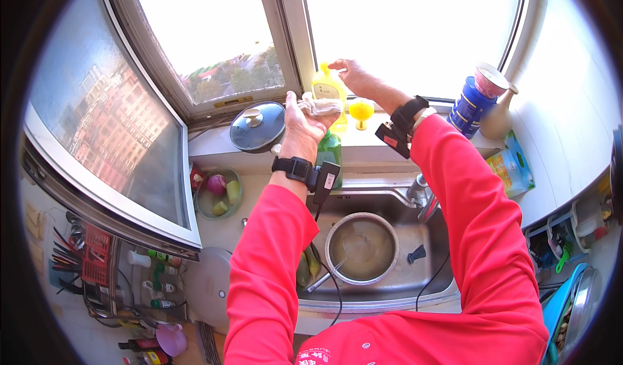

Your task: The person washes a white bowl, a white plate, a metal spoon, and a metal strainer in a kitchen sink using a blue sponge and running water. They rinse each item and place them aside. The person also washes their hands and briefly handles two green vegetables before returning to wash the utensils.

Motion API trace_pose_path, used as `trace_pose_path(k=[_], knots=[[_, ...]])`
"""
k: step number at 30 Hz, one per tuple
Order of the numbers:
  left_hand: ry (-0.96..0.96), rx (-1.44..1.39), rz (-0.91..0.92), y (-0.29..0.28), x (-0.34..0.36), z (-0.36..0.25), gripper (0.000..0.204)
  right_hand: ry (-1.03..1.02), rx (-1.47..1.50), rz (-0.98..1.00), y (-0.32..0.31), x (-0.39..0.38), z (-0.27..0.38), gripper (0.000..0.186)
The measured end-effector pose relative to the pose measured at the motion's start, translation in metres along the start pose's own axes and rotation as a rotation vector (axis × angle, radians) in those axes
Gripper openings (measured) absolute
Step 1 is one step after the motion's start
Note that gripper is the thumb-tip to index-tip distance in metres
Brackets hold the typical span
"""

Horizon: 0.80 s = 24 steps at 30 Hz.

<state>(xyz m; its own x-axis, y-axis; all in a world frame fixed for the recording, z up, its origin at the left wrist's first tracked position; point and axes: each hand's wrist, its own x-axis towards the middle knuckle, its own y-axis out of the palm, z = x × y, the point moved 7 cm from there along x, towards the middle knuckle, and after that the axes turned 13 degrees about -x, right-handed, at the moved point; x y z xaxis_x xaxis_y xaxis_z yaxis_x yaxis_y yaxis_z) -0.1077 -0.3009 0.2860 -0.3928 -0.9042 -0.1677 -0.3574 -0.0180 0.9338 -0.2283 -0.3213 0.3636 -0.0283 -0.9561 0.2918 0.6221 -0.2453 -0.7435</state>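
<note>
Lid (246,133) on the windowsill (213,147) sits just beside the left hand (304,131), so a sideways swing of that arm could knock it off. Further right, the yellow bottle (326,86) might tip or slip if pushed only near its top, perhaps toward the green bottle (330,149). As for pose, the left hand reaches up with its thumb raised, holding a white cloth (318,106) that hides its fingers. The right hand (352,74) comes across from the right, fingers narrow at the bottle's top; whether they grip it, I cannot tell.
</note>
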Motion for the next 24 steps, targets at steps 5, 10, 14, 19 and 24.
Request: trace_pose_path(k=[5,10,14,19,24], knots=[[0.042,-0.032,0.092,0.03,0.025,-0.014,0.069,-0.158,-0.311,0.028,-0.004,0.033,0.004,0.049],[0.08,0.004,-0.043,0.022,0.073,-0.024,0.05,-0.263,-0.311,0.044,0.01,0.06,-0.002,0.058],[0.244,0.108,-0.064,0.019,0.1,-0.035,0.024,-0.367,-0.264,0.039,0.017,0.075,-0.004,0.061],[0.247,0.153,0.001,0.032,0.112,-0.025,0.032,-0.339,-0.434,-0.001,0.011,0.071,-0.011,0.051],[0.233,0.173,-0.023,0.035,0.112,-0.02,0.038,-0.335,-0.537,-0.018,0.007,0.067,-0.01,0.045]])
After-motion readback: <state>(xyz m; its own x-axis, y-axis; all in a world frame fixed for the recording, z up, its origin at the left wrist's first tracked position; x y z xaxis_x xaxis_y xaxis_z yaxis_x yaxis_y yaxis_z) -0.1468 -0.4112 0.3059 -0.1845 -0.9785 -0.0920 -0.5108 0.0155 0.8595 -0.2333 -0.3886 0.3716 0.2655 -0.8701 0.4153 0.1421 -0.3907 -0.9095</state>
